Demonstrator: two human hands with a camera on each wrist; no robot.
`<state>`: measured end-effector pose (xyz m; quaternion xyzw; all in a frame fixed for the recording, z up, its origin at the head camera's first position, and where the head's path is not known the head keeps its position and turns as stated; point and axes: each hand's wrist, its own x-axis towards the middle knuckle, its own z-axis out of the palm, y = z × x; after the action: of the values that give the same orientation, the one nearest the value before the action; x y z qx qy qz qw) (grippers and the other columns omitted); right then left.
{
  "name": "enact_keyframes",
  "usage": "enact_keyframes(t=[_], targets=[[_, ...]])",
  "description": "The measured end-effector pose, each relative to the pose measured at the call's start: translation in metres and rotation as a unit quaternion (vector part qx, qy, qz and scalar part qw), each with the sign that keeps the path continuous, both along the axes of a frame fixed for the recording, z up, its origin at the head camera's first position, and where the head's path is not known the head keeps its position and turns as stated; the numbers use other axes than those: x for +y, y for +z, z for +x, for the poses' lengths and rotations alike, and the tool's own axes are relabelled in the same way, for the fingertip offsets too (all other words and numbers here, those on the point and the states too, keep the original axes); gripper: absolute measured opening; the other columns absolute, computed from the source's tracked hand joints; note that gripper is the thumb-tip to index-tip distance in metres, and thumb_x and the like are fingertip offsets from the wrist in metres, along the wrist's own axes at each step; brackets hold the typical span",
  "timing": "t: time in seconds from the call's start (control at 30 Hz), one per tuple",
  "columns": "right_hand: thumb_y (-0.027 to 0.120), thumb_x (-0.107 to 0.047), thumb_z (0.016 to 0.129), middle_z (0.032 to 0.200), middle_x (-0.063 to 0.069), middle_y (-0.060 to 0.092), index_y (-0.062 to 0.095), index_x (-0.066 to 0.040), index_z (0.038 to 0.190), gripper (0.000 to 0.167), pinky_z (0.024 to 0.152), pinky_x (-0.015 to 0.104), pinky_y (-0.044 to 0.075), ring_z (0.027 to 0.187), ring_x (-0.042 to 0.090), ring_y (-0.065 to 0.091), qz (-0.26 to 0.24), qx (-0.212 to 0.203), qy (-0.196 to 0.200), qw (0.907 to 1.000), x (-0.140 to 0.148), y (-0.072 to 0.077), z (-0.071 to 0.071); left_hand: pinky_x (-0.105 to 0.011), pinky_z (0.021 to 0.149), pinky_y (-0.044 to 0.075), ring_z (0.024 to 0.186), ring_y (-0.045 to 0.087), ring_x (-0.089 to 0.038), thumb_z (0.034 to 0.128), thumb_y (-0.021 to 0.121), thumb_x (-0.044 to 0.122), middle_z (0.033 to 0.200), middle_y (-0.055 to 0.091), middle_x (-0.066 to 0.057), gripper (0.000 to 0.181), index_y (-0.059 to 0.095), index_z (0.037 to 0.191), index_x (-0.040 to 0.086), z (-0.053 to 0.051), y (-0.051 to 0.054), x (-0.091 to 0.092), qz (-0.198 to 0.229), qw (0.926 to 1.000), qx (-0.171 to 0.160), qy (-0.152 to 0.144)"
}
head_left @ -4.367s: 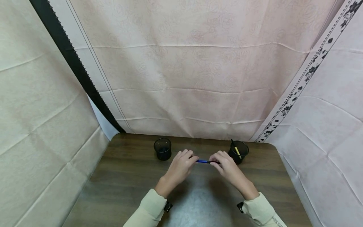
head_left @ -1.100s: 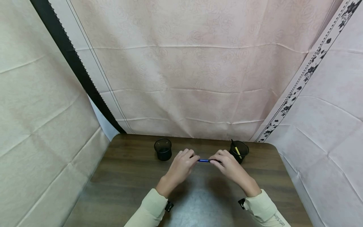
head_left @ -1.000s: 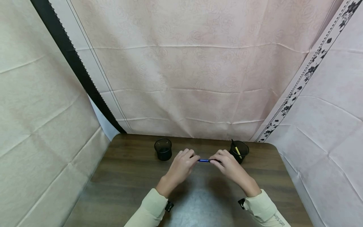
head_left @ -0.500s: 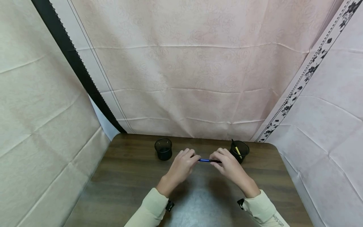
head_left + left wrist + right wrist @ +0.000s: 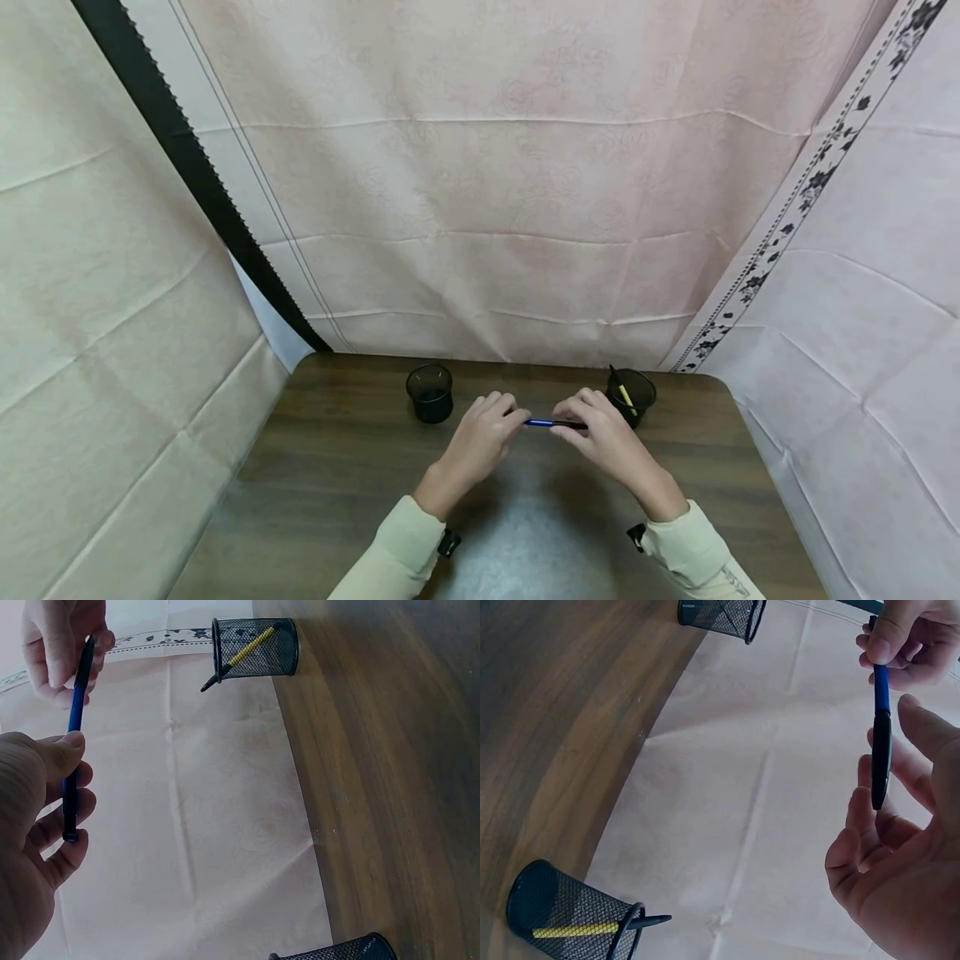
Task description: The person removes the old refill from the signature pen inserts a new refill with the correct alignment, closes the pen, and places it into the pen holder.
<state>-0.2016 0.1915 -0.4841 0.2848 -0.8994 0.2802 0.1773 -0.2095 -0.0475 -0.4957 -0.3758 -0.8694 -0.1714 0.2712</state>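
Note:
Between my two hands a blue pen (image 5: 540,422) with a black end lies level above the table. My left hand (image 5: 480,437) pinches its blue part between thumb and fingers, as the left wrist view shows of the same pen (image 5: 76,709). Around the black end is my right hand (image 5: 603,437), fingers loosely bent behind the pen. In the right wrist view the thumb (image 5: 926,727) stands apart from the pen (image 5: 882,742); whether the fingers touch it I cannot tell.
A black mesh cup (image 5: 647,406) holding a yellow-and-black pen (image 5: 625,394) stands just behind my right hand. Another black mesh cup (image 5: 431,408) is at the back left of the wooden table (image 5: 322,467). Cloth sheets (image 5: 480,183) hang behind and on both sides.
My right thumb has lifted off the pen's black end, and more of that end shows between thumb and fingers. My left hand keeps its pinch; both cups stay put.

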Motion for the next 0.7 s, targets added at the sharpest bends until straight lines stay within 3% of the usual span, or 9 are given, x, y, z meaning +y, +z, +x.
enact_keyframes(t=[0.27,0.7], targets=[[0.073,-0.021,0.097,0.096,-0.009,0.065,0.078,-0.018,0.101,0.007,0.078,0.031,0.049,0.089,0.01,0.054,0.04,-0.019,-0.001,0.999,0.0004,0.0038,-0.0012,-0.023,0.067,0.043,0.081,0.053,-0.01,0.0919,0.08,0.016,0.091,0.062,0.004,0.014,0.077,0.106,0.015,-0.0016,0.0005,0.0,0.0,1.0,0.004,0.002],[0.075,-0.016,0.095,0.093,-0.008,0.065,0.076,-0.016,0.096,0.002,0.075,0.031,0.051,0.086,0.01,0.057,0.038,-0.012,0.014,0.9991,-0.0019,0.0055,-0.0017,-0.022,0.066,0.042,0.081,0.053,-0.01,0.0914,0.08,0.016,0.091,0.062,0.004,0.014,0.078,0.105,0.015,-0.0023,-0.0013,-0.0001,0.007,1.0,0.003,-0.003]])
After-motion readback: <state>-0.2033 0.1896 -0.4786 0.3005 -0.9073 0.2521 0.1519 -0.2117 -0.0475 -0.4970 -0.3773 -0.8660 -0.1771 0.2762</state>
